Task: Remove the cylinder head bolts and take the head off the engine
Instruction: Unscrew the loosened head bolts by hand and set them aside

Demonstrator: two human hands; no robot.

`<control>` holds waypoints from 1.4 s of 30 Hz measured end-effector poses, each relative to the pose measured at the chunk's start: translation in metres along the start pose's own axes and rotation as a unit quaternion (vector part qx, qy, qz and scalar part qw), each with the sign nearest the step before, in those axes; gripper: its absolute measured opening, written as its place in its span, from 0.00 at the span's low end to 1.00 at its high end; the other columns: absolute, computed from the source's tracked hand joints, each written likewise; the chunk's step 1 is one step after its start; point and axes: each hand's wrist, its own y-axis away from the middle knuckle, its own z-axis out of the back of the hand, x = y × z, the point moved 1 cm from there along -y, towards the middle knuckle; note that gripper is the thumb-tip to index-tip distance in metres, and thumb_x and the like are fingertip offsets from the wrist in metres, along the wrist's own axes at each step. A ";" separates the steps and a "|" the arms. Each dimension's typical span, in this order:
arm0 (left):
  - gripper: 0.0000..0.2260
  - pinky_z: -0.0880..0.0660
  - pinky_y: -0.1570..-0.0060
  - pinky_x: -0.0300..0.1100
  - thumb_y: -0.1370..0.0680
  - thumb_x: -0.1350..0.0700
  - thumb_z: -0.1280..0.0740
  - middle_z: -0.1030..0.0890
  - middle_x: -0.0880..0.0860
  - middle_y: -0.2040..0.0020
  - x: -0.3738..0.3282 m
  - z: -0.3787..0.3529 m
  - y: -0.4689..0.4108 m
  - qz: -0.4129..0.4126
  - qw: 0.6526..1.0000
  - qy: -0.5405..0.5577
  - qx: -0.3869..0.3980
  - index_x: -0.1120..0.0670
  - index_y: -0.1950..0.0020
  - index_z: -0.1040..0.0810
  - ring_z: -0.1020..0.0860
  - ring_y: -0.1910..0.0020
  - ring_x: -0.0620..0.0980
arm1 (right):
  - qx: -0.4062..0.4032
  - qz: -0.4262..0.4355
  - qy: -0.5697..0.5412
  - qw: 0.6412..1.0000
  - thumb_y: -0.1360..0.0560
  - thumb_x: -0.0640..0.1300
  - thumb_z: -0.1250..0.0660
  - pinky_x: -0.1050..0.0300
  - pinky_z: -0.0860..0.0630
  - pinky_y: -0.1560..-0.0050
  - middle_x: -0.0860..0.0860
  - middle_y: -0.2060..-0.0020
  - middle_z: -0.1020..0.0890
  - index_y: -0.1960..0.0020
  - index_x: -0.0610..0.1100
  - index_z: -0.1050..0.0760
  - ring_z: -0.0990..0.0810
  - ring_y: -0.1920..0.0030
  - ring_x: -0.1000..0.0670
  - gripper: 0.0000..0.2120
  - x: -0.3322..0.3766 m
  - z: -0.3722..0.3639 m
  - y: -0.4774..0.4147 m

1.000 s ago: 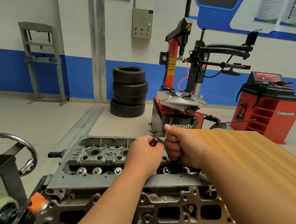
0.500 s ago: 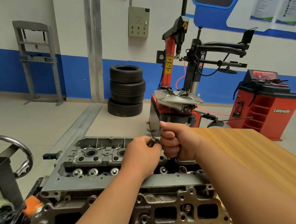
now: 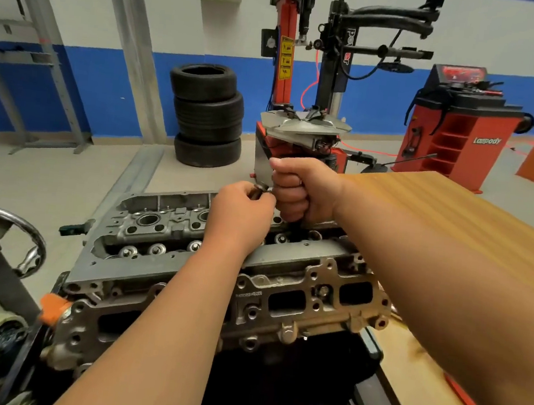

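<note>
Evidently mid bolt-removal, with nothing lifted yet. Gripping an upright tool in the right hand (image 3: 296,189), fist tight, thumb on top, with its dark shaft (image 3: 295,229) dropping from under the fist into the cylinder head (image 3: 145,233). Pinching a small dark metal piece (image 3: 258,190) at the fingertips of the left hand (image 3: 242,213), just beside the right fist; too small to name. Working directly above the cylinder head, seated on the engine below both hands, with a wooden table (image 3: 453,220) beyond the right forearm. Next, likely: keep the shaft square on the bolt, turn it loose, draw it out, then on to the rest before any lift.
</note>
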 end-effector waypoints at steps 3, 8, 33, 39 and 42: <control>0.11 0.38 0.74 0.37 0.26 0.51 0.35 0.30 0.43 0.80 -0.001 0.001 0.001 -0.001 1.000 0.001 -0.005 0.52 0.68 0.26 0.32 0.76 0.45 | -0.119 0.010 0.026 0.992 0.25 0.56 0.39 0.60 0.38 0.75 0.53 0.80 0.35 0.74 0.49 0.35 0.38 0.78 0.52 0.22 -0.003 -0.009 0.005; 0.09 0.36 0.72 0.38 0.26 0.52 0.35 0.27 0.46 0.75 -0.002 0.001 0.001 -0.003 1.000 0.003 0.003 0.53 0.65 0.24 0.30 0.74 0.47 | -0.375 0.139 0.082 0.913 0.28 0.56 0.33 0.54 0.31 0.64 0.53 0.71 0.25 0.64 0.47 0.27 0.27 0.67 0.51 0.14 -0.022 -0.028 0.006; 0.12 0.39 0.74 0.38 0.26 0.51 0.35 0.31 0.44 0.81 0.003 -0.003 -0.005 0.006 1.000 -0.026 0.006 0.52 0.69 0.28 0.34 0.79 0.44 | -0.016 -0.040 0.011 0.999 0.24 0.56 0.44 0.59 0.48 0.74 0.53 0.83 0.39 0.80 0.49 0.37 0.46 0.78 0.52 0.26 0.009 -0.003 0.003; 0.11 0.38 0.74 0.38 0.26 0.51 0.35 0.30 0.45 0.80 0.001 -0.002 -0.003 0.005 1.000 -0.027 0.011 0.53 0.68 0.27 0.31 0.77 0.45 | -0.344 0.140 0.162 0.914 0.27 0.58 0.36 0.55 0.30 0.67 0.56 0.77 0.29 0.67 0.47 0.28 0.30 0.73 0.54 0.16 -0.015 -0.021 0.008; 0.13 0.37 0.73 0.40 0.26 0.51 0.35 0.29 0.46 0.78 0.002 -0.002 -0.002 -0.007 1.000 -0.021 0.009 0.53 0.68 0.27 0.30 0.74 0.48 | -0.174 0.053 0.081 0.980 0.25 0.57 0.39 0.59 0.41 0.75 0.53 0.80 0.38 0.74 0.48 0.33 0.40 0.78 0.53 0.23 -0.006 -0.011 0.002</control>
